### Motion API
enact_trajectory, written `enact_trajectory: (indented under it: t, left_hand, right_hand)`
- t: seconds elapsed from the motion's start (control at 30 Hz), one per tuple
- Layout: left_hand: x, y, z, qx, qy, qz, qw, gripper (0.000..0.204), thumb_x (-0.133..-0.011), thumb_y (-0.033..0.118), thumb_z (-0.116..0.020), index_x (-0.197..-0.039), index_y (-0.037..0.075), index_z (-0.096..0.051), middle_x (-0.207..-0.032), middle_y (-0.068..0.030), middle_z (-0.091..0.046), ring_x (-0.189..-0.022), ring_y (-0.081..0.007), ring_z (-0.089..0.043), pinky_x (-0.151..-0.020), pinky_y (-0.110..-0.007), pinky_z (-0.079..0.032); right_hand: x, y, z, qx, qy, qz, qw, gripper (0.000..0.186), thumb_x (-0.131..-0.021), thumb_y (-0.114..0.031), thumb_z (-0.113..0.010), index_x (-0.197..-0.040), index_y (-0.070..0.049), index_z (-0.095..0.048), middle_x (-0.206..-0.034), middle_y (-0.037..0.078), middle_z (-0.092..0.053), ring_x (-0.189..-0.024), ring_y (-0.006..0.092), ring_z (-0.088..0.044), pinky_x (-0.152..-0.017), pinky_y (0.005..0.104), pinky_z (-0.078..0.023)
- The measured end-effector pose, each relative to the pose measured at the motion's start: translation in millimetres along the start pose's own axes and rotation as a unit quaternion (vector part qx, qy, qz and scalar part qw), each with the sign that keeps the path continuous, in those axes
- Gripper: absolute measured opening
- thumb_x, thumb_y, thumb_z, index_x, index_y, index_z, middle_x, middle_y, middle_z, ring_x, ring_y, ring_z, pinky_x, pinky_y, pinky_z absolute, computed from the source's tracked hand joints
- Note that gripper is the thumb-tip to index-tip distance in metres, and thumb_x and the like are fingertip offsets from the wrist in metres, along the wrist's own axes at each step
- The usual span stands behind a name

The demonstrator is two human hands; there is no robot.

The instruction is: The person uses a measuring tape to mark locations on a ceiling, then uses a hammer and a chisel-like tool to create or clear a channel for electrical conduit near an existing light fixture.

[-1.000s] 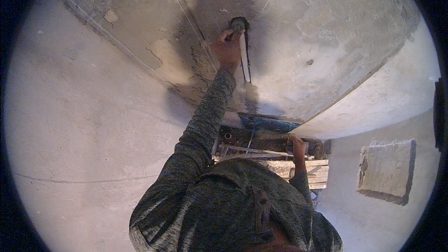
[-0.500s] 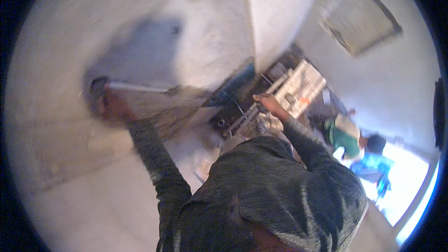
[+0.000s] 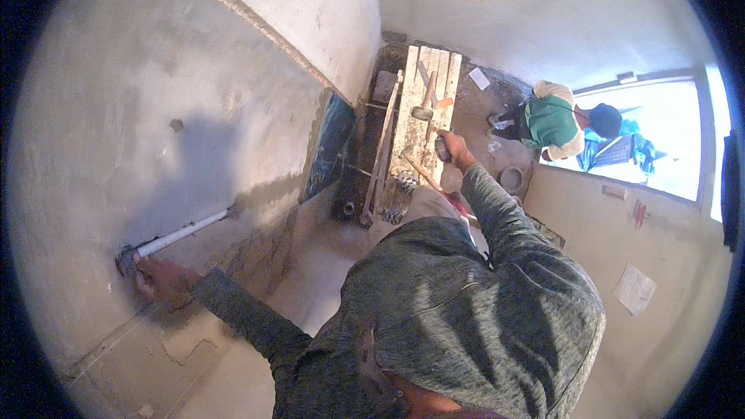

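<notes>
A white pipe (image 3: 186, 233) lies along a groove in the grey plastered wall at the left. My left hand (image 3: 164, 278) reaches to its near end, fingers closed there beside a dark hollow (image 3: 125, 261) in the wall. Part of the grip is hidden. My right hand (image 3: 459, 151) is over a plank bench (image 3: 413, 130), closed round a dark, rounded object (image 3: 442, 149) whose kind I cannot make out. A hammer (image 3: 423, 112) with a wooden handle lies on the planks just beyond that hand. Nearer me, a wooden handle (image 3: 421, 170) slants across the bench.
A person in a green and cream top (image 3: 549, 116) leans at a bright window opening on the right. A blue panel (image 3: 330, 147) stands against the wall left of the bench. A round ring-shaped thing (image 3: 511, 179) and a white sheet (image 3: 479, 78) lie on the floor.
The view has swung round and grown sharper, putting the bench upright in the picture. My left hand stays by the pipe's near end. My right hand remains over the bench.
</notes>
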State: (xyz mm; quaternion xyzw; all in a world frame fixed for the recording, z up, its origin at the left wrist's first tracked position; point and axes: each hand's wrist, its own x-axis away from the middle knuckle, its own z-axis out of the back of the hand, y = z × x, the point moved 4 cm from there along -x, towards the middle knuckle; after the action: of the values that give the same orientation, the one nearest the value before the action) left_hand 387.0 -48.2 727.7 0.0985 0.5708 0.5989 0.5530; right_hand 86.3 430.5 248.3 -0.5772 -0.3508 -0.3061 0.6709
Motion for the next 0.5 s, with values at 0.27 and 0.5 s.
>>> enact_trajectory:
  t: [0.27, 0.5]
  left_hand:
    - [-57.8, -100.8, -31.2, 0.232, -0.003, -0.055, 0.971, 0.033, -0.086, 0.026, -0.073, -0.098, -0.004, -0.065, -0.096, -0.0178, -0.07, -0.083, -0.023, -0.068, -0.068, -0.029, -0.057]
    - [-26.0, -91.9, -26.7, 0.156, -0.084, -0.117, 0.977, 0.034, -0.09, 0.016, -0.066, -0.116, -0.005, -0.06, -0.102, -0.0201, -0.068, -0.087, -0.0258, -0.068, -0.075, -0.031, -0.058]
  right_hand:
    - [6.9, 41.1, 55.2, 0.456, 0.028, 0.292, 0.84, 0.028, -0.087, -0.026, -0.057, -0.109, -0.01, -0.066, -0.084, 0.017, -0.069, -0.077, 0.028, -0.068, -0.068, 0.0401, -0.052]
    - [67.2, 104.3, 55.3, 0.539, -0.104, 0.308, 0.777, 0.028, -0.086, -0.018, -0.053, -0.108, -0.007, -0.066, -0.091, 0.02, -0.068, -0.084, 0.0314, -0.068, -0.072, 0.0422, -0.052]
